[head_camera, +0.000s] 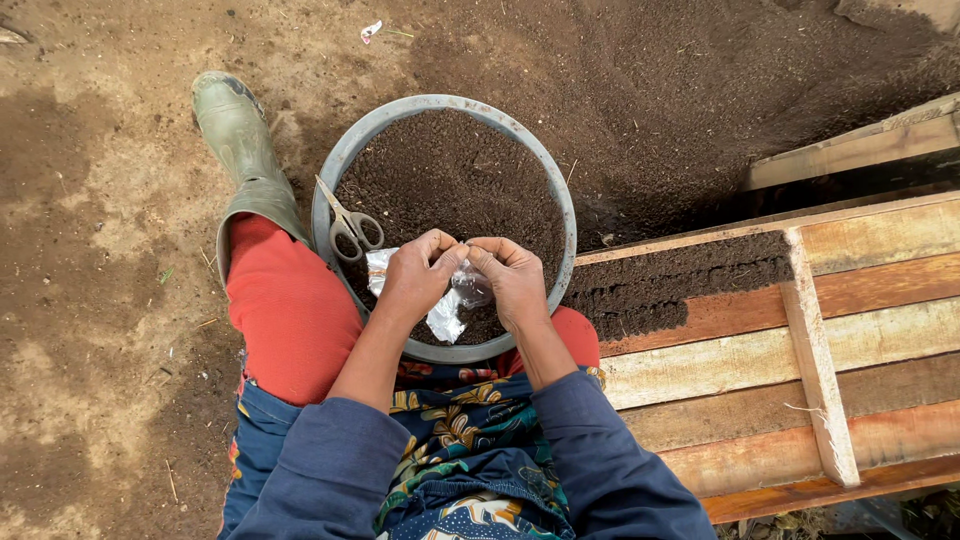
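Both my hands meet over a round grey basin (330, 180) filled with dark soil (450, 175). My left hand (418, 275) and my right hand (510, 275) pinch the top of a small clear plastic bag (447, 312), which hangs crumpled between them above the soil. A pair of scissors (345, 222) lies on the soil at the basin's left rim, just left of my left hand.
My leg in red cloth (285, 305) and a green rubber boot (235, 130) stretch out on the left. A wooden slatted tray (800, 360) lies at the right, with a strip of dark soil (670, 280) along its top. Loose dark soil (700, 90) is heaped beyond the basin.
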